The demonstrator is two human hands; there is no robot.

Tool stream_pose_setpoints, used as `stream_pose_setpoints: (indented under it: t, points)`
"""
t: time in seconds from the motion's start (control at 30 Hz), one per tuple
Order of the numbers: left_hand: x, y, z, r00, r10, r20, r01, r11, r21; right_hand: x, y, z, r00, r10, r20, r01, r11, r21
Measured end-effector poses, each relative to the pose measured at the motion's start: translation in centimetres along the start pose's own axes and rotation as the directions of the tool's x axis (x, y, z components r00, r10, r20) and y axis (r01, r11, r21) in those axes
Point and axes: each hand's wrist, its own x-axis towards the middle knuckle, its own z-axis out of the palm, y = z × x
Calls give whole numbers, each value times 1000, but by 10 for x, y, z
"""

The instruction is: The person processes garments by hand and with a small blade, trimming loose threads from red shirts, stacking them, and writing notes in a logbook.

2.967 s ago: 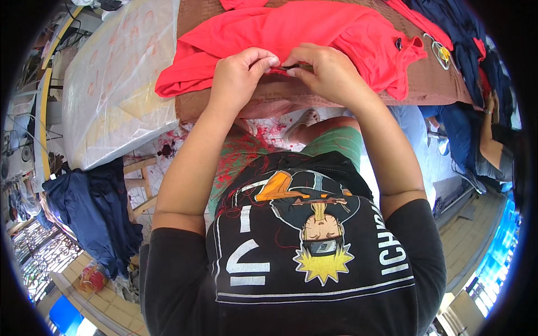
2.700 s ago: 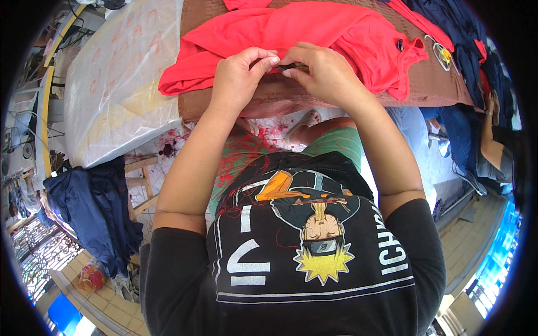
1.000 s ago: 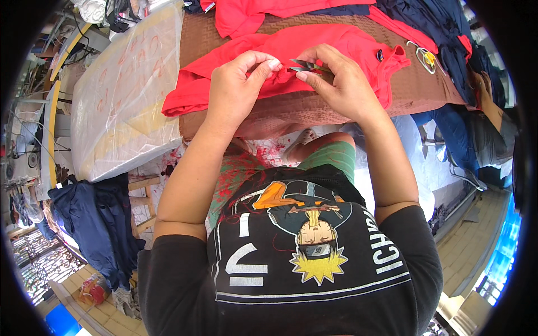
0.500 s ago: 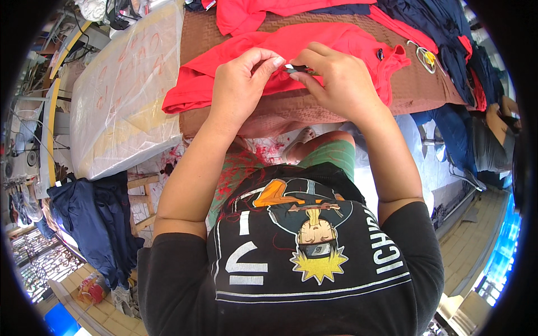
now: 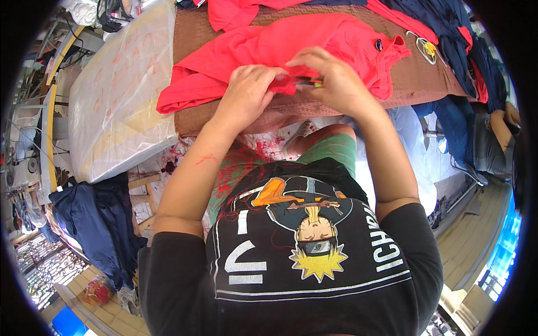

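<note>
A red garment (image 5: 314,38) lies bunched and folded across the brown-covered table in front of me. My left hand (image 5: 246,92) is closed on a gathered edge of it, near the table's front edge. Small dark thread snips (image 5: 308,82) with a yellow-green spot are in my right hand (image 5: 341,85), blurred by motion. Their tip points left toward the held cloth, close to my left fingers. The index finger of my right hand is lifted over the snips. Whether the blades touch the cloth I cannot tell.
A plastic-wrapped block (image 5: 123,95) adjoins the brown table cover (image 5: 437,75) on the left. A pale cord loop with a yellow piece (image 5: 428,50) and dark blue garments (image 5: 443,28) lie at right. Navy cloth (image 5: 98,224) hangs lower left. Another person sits far right.
My left hand has lowered slightly, drawing a red cloth edge nearer the table's front. The snips have turned and shifted a little down and right, and my right index finger has lifted away.
</note>
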Motion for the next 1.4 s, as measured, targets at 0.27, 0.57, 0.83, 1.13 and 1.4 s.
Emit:
stream_pose_setpoints:
  t: [0.27, 0.57, 0.83, 1.13, 1.4]
  points:
    - [7, 15, -17, 958, -287, 24, 228, 705, -672, 10, -10, -3, 859, 478, 185, -461, 565, 684]
    - [10, 22, -21, 905, -423, -55, 234, 599, -766, 13, -25, -4, 896, 402, 191, -417, 606, 677]
    - [16, 29, -28, 924, 91, -371, -76, 996, 55, 14, -21, -4, 828, 515, 221, -485, 462, 743]
    - [17, 30, -27, 956, -187, -224, 109, 941, -320, 6, -21, -4, 821, 501, 274, -515, 440, 736]
    - [16, 34, -29, 923, -385, -24, 294, 744, -600, 6, -21, -20, 961, 276, 31, -271, 912, 309]
